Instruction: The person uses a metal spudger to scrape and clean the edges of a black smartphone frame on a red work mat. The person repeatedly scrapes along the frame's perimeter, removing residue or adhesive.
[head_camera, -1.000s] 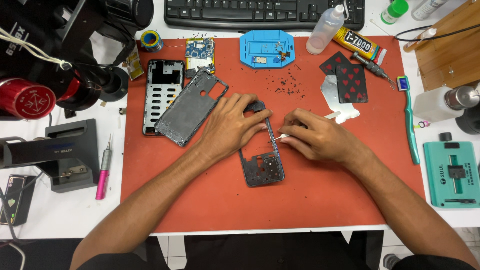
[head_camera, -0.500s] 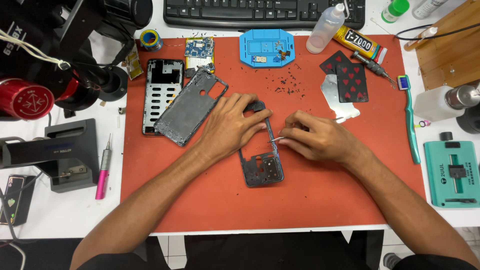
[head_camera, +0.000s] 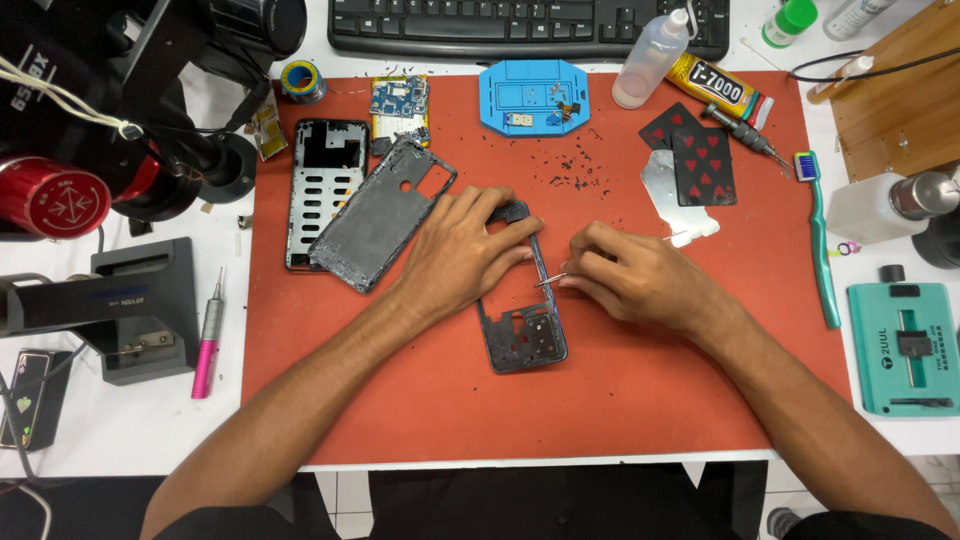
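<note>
The dark plastic phone frame (head_camera: 522, 320) lies mid-mat. The left hand (head_camera: 462, 250) presses flat on its top, fingers spread. The right hand (head_camera: 625, 275) pinches thin metal tweezers (head_camera: 551, 280), whose tip has moved from just off the frame onto its right edge. At ten o'clock lies a grey back cover (head_camera: 380, 212); black crumbs (head_camera: 575, 165) sit at twelve.

Bright, even light falls from above onto my desk (head_camera: 90, 440), so the shadows under my left hand (head_camera: 465, 250) and right hand (head_camera: 625, 275) are soft and short. The red mat (head_camera: 620, 400) shows no glare; the metal bottle cap (head_camera: 925, 195) carries a small highlight. Everything is sharp, with slight bending toward the edges.
</note>
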